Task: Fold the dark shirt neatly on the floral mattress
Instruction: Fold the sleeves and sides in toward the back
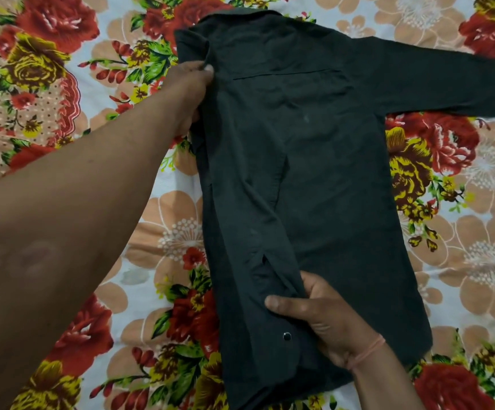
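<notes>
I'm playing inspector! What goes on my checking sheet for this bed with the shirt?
Surface: floral mattress, red roses and peach flowers, shirt lying on it.
Job's things: dark shirt flat, collar far; folded sleeve lies over the body, outstretched sleeve reaches right.
Clutter: nothing seen.
Grippers: left hand grips the shoulder fold; right hand pinches the folded sleeve near its cuff.
Cables: nothing seen.
Surroundings: nothing seen beyond the mattress.
</notes>
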